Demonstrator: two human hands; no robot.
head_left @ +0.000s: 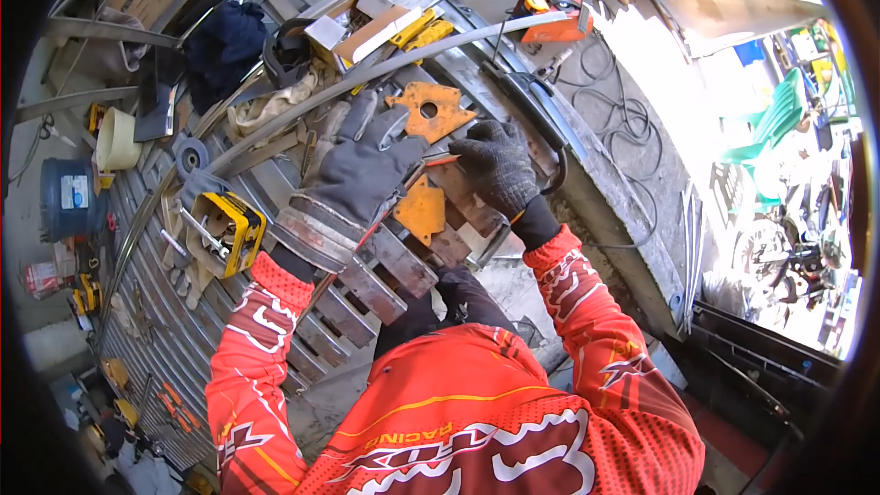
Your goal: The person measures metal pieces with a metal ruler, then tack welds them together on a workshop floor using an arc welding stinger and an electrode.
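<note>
My left hand [353, 170], in a thick grey work glove, lies palm down over the slatted metal table [385, 289], fingers extended and apart, beside a narrow metal bar. My right hand [497, 167], in a dark knit glove, is closed around a thin red-orange stick [442, 160] that points toward the left glove. Between and above the hands lies an orange magnetic-type plate with a round hole [431, 110]. A second orange plate [422, 209] is below the stick, between the gloves. The fingertips of my right hand are partly hidden.
A long curved metal strip [367, 73] crosses the table. A yellow tape measure [234, 231] is left of my left wrist. Beyond are an open cardboard box [371, 32], an orange tool [557, 20], a black cable [632, 119] and a blue bucket [69, 200].
</note>
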